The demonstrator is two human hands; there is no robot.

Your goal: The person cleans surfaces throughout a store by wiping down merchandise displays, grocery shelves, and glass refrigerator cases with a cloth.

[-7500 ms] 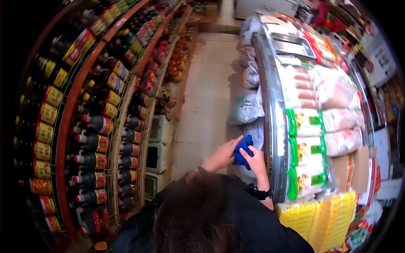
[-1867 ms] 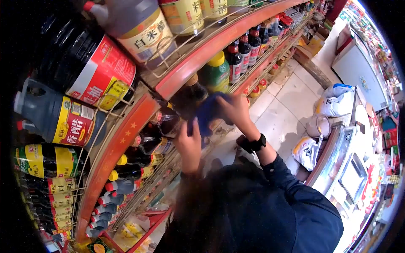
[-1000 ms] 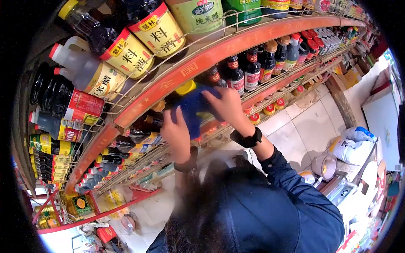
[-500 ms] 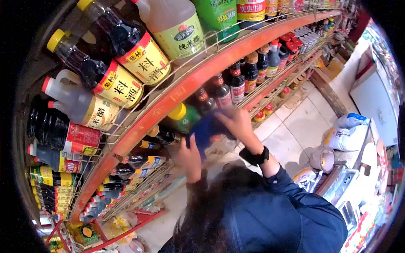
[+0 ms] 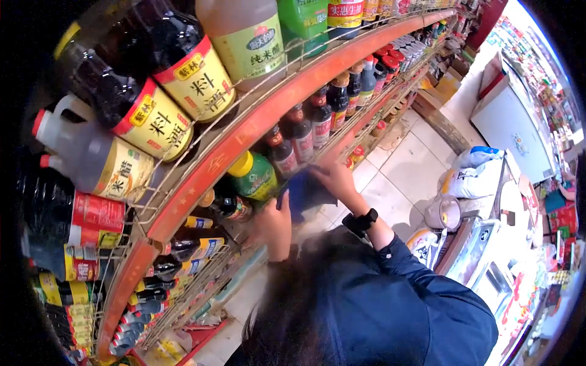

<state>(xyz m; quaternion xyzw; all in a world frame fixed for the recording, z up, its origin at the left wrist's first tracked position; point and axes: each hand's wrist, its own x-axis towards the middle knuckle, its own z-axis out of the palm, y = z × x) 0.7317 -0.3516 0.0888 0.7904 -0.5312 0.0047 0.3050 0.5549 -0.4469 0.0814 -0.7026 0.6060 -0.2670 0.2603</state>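
A dark blue cloth (image 5: 303, 196) is stretched between my two hands, in front of the lower shelf of bottles. My left hand (image 5: 274, 221) grips its left edge, thumb up, close to a green bottle with a yellow cap (image 5: 255, 177). On the other side my right hand (image 5: 334, 183) pinches the cloth's upper right part; a black watch (image 5: 360, 222) is on that wrist. Dark sauce bottles (image 5: 299, 135) with red and white labels stand just beyond the cloth. The fingertips behind the cloth are partly hidden.
An orange-red shelf edge (image 5: 244, 135) with a wire rail curves above my hands. Large cooking-wine bottles (image 5: 162, 119) stand on the upper shelf. To the right are a tiled floor (image 5: 397, 177), white sacks (image 5: 473, 183), and a white chest freezer (image 5: 513, 122).
The view has shifted, so the shelves sit further left and lower. The cloth now hangs more spread between my hands, and the green bottle shows more fully.
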